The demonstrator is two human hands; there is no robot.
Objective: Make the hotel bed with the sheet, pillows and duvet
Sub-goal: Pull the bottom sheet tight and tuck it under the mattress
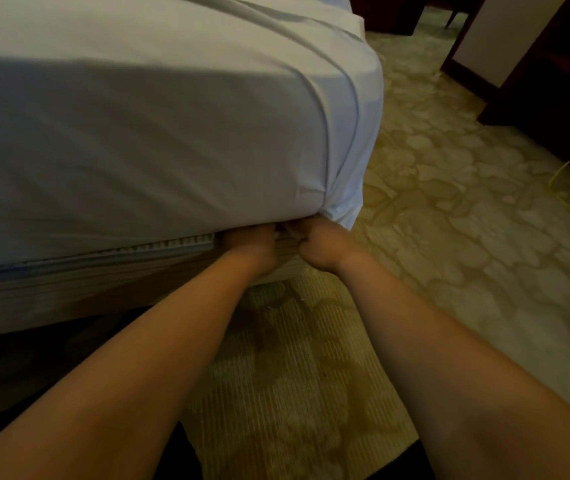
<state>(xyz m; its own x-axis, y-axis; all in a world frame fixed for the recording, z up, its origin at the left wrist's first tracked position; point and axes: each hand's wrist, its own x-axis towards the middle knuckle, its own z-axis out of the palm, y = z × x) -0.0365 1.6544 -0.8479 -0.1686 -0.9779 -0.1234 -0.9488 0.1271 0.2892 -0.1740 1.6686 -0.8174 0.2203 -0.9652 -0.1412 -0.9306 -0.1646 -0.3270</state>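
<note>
A white sheet (159,133) covers the mattress and is drawn down over its near corner, with folds running to the corner's lower edge. My left hand (250,245) and my right hand (323,245) are side by side at that corner, just under the mattress edge and above the bed base (69,292). Their fingers reach in under the mattress and are hidden, so I cannot see how they lie. A small flap of sheet (344,209) hangs loose right above my right hand. No pillows or duvet are in view.
Patterned beige carpet (449,220) spreads to the right of the bed. Dark wooden furniture (553,81) stands at the far right, with a yellow cable (567,168) on the floor beside it. A ribbed rug (294,375) lies under my arms.
</note>
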